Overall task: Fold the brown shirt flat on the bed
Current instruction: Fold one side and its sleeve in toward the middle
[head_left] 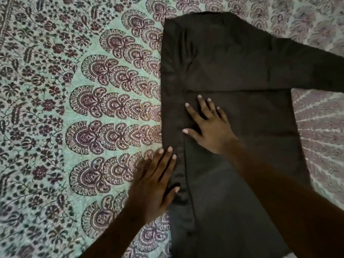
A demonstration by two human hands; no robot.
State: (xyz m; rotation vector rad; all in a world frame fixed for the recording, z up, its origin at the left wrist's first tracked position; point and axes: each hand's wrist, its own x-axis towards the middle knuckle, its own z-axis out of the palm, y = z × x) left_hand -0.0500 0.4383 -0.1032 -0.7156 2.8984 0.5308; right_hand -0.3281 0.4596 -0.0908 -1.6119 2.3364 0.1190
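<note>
Pressing the brown shirt point(242, 75) flat with both hands, palms down, nothing gripped. The shirt lies on the bed point(46, 164), right of centre in the head view, with its long axis running away from the person. The near end is cut off by the bottom of the frame and the far end sits close to the top.

Its left side is folded inward over the body. The flap edge point(186, 164) shows as a lengthwise line from near the right thumb toward the bottom of the frame. One sleeve point(314, 71) is unfolded, sticking out right from the upper part and cut by the frame edge.

Left hand point(154, 185): fingers straight and close together, lying along the shirt's left outer edge. Fingertips and thumb are on the fabric, and the outer side of the palm is over the bedspread point(74, 101).

Right hand point(212, 129): fingers splayed wide, flat on the middle of the shirt, just beyond the left hand, thumb tip near the flap edge. The right forearm crosses the lower shirt from the bottom-right corner. The hands are near each other, not touching.

Bedspread: mint-green ground with maroon paisley fan motifs in curved rows left of the shirt and a small floral print further out. A paler pink-grey pattern shows right of the shirt.
</note>
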